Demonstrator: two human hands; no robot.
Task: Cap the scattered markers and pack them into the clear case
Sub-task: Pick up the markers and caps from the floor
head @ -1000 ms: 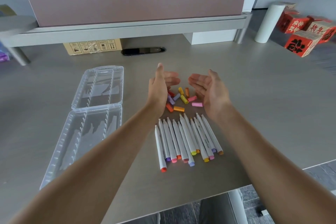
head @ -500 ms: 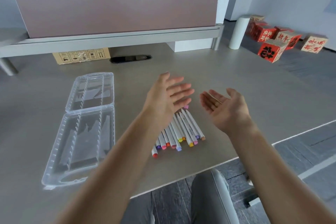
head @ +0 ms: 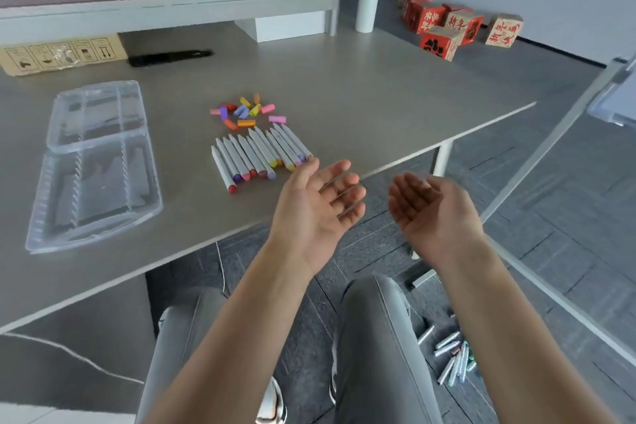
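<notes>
Both hands empty (palms up), markers seemingly uncapped.

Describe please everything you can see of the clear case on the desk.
The clear case is a long, shallow box that looks like thin transparent plastic, hinged across the middle and lying fully open and flat. Both halves face up; ribbed dividers run lengthwise inside each, forming slots. No marker or cap is in it. It rests on the grey desk, near the front edge, left of the row of markers and apart from them. Neither hand touches it.
</notes>
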